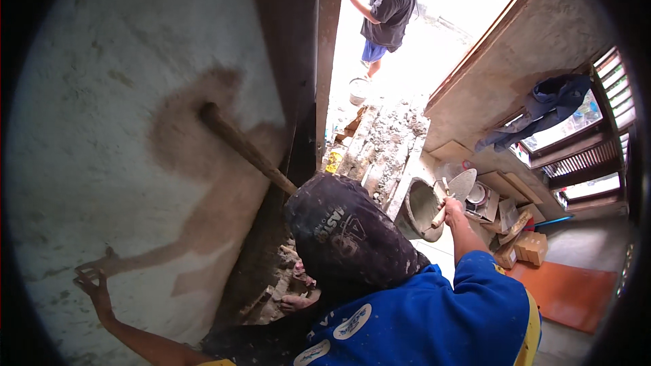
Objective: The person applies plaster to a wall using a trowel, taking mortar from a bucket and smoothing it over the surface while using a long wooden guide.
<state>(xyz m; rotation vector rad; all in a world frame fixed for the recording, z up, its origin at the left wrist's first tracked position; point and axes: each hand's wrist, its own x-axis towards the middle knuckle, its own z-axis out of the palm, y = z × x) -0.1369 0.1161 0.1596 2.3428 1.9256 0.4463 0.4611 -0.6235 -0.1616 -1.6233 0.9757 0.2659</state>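
Note:
My left hand (97, 291) is raised beside the grey plastered wall (102, 129), fingers apart and holding nothing. I cannot tell whether its fingertips touch the wall. Out to the right, my right hand (454, 211) is closed round the light wooden handle of a tool (439, 217) that looks like a trowel. That handle lies across the mouth of a grey bucket (408, 211), tilted and coated inside with wet-looking mortar. A pale oval plate (463, 184) shows just past my hand; whether it belongs to the tool is unclear.
A wooden pole (247, 149) slants past my black-clad knee (346, 230) against the wall. Rubble (397, 139) covers the doorway, with a person (393, 7) standing outside. Cardboard boxes (531, 247), an orange sheet (569, 291) and hanging clothes (542, 105) are at right.

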